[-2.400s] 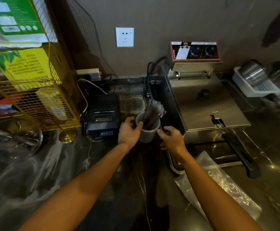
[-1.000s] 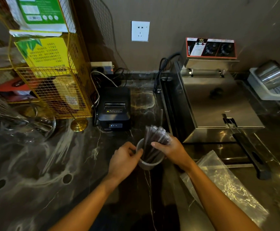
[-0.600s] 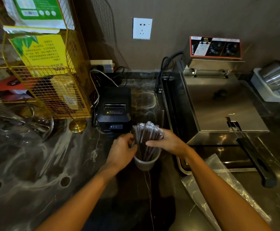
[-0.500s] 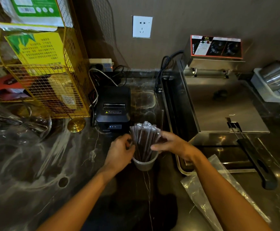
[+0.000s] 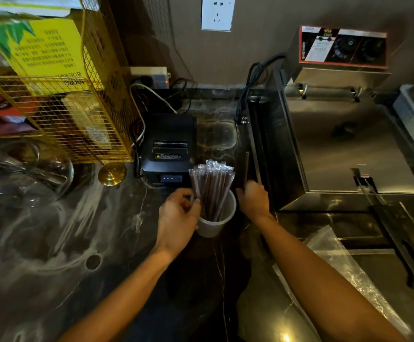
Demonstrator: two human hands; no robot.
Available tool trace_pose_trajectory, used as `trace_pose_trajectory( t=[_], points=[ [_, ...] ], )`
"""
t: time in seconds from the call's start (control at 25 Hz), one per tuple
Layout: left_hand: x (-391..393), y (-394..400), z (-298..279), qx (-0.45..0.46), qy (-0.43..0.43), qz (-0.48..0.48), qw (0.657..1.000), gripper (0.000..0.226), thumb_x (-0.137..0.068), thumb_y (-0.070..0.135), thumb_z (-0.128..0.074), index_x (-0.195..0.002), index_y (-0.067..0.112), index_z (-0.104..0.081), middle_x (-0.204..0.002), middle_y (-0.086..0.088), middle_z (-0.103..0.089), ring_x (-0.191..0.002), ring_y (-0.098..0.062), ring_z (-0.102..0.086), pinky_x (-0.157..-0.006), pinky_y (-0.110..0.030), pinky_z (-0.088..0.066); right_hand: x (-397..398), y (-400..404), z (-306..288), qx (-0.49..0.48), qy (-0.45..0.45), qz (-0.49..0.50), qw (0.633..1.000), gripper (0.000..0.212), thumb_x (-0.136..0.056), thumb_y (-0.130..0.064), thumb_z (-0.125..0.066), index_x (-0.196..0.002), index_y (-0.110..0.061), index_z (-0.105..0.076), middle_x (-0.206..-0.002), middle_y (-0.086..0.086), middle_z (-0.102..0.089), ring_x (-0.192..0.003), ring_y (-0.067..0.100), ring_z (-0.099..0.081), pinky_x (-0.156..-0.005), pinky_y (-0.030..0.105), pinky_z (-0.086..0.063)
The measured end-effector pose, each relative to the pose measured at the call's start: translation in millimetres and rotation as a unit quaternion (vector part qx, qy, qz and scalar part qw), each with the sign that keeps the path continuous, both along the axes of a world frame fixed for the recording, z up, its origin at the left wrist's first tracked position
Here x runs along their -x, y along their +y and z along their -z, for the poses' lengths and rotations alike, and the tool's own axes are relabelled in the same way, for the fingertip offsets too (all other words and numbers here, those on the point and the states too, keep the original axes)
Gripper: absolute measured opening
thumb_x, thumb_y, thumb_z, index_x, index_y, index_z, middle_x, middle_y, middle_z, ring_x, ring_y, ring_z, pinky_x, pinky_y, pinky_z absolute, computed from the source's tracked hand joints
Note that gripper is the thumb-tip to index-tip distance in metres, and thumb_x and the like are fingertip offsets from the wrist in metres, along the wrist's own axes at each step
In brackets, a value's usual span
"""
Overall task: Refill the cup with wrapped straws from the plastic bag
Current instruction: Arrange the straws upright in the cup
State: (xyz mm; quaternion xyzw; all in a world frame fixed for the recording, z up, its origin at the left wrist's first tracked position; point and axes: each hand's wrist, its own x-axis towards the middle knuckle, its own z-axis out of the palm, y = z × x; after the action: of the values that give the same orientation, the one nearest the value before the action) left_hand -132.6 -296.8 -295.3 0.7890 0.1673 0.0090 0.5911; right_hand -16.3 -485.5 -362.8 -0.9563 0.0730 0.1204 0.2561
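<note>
A translucent plastic cup (image 5: 217, 224) stands on the dark marble counter, packed with a bundle of brown wrapped straws (image 5: 210, 185) that fan out above its rim. My left hand (image 5: 177, 218) grips the cup's left side, fingertips at the base of the straws. My right hand (image 5: 254, 201) is just right of the cup, off the bundle, fingers curled around the near end of a single loose straw (image 5: 246, 166) lying beside the fryer. The clear plastic bag (image 5: 348, 275) lies flat on the counter to the right, partly under my right forearm.
A black receipt printer (image 5: 169, 149) sits right behind the cup. A steel fryer (image 5: 344, 144) stands close on the right, its black basket handle (image 5: 398, 240) sticking out toward me. At left are a yellow wire rack (image 5: 65, 114) and a glass bowl (image 5: 28, 174).
My right hand has let go of the straw bundle and moved right to the loose straw by the fryer. The bundle now stands in the cup, and my left hand still holds the cup.
</note>
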Motion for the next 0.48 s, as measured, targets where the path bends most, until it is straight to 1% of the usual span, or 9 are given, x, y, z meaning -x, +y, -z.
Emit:
trace_pose_trajectory(
  t=[0.12,0.2,0.28,0.36,0.4,0.48],
  points=[
    [0,0,5,0.008,0.006,-0.006,1.000,0.015,-0.099,0.018,-0.065,-0.108,0.029,-0.064,-0.078,-0.012,-0.069,-0.066,-0.029,-0.072,-0.053,-0.033,-0.062,-3,8,1,0.054,-0.002,-0.028,0.998,0.014,-0.101,-0.016,-0.060,-0.108,-0.006,-0.066,-0.107,0.013,-0.070,-0.100,0.029,-0.070,-0.072,0.030,-0.046],
    [-1,2,8,0.021,0.022,-0.006,1.000,0.016,-0.099,0.017,-0.065,-0.114,0.022,-0.065,-0.081,-0.014,-0.069,-0.067,-0.025,-0.072,-0.052,-0.026,-0.060,-7,11,0,0.071,0.010,-0.033,0.997,0.017,-0.100,-0.016,-0.063,-0.113,-0.005,-0.065,-0.109,0.012,-0.069,-0.103,0.029,-0.069,-0.074,0.031,-0.047],
    [-1,4,10,0.028,0.034,0.002,0.999,0.020,-0.099,0.017,-0.064,-0.119,0.020,-0.064,-0.084,-0.016,-0.069,-0.066,-0.018,-0.070,-0.054,-0.024,-0.059,-10,10,0,0.069,0.032,-0.034,0.997,0.020,-0.097,-0.019,-0.069,-0.112,-0.007,-0.065,-0.108,0.010,-0.069,-0.100,0.028,-0.070,-0.074,0.030,-0.049],
    [-1,5,10,0.033,0.040,0.007,0.999,0.023,-0.099,0.016,-0.064,-0.122,0.019,-0.063,-0.085,-0.017,-0.069,-0.065,-0.016,-0.069,-0.055,-0.025,-0.060,-12,6,3,0.048,0.072,-0.031,0.996,0.015,-0.093,-0.023,-0.073,-0.097,-0.011,-0.065,-0.100,0.010,-0.071,-0.089,0.027,-0.071,-0.072,0.033,-0.056],
    [-1,4,9,0.038,0.041,0.008,0.998,0.023,-0.099,0.016,-0.064,-0.122,0.019,-0.063,-0.084,-0.019,-0.069,-0.064,-0.015,-0.069,-0.056,-0.025,-0.060,-10,2,2,0.027,0.090,-0.026,0.995,0.017,-0.092,-0.024,-0.074,-0.087,-0.013,-0.062,-0.093,0.009,-0.070,-0.082,0.026,-0.070,-0.069,0.033,-0.057],
    [-1,2,5,0.050,0.040,0.009,0.998,0.020,-0.100,0.014,-0.063,-0.119,0.018,-0.062,-0.083,-0.022,-0.068,-0.063,-0.014,-0.069,-0.057,-0.026,-0.061,-7,-6,-6,-0.036,0.098,-0.012,0.994,0.024,-0.094,-0.022,-0.072,-0.076,-0.016,-0.058,-0.077,0.007,-0.068,-0.067,0.021,-0.069,-0.057,0.026,-0.052]
  ],
)
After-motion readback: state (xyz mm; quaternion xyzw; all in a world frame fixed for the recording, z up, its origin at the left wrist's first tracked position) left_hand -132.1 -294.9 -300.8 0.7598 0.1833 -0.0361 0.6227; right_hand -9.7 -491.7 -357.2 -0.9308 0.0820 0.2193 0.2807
